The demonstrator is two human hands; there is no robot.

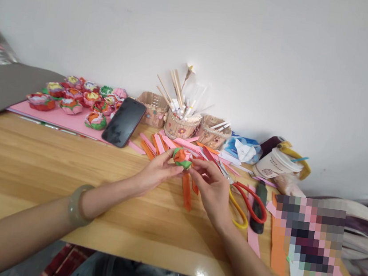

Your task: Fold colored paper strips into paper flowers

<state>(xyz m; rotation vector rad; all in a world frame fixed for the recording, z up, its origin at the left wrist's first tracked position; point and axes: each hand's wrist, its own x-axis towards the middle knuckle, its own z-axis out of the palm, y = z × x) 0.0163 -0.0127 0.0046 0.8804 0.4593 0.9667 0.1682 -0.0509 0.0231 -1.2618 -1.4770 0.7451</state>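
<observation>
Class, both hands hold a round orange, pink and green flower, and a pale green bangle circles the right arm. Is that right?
Wrong arm: the head view shows the bangle around the left arm. The left hand and right hand do hold the flower.

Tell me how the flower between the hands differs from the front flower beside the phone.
The held flower is in the fingers of the left hand and right hand; the front flower rests on the pink sheet. The held flower is apart from the others; the front flower sits at the group's edge. Both are rounded, with pink, orange and green.
</observation>
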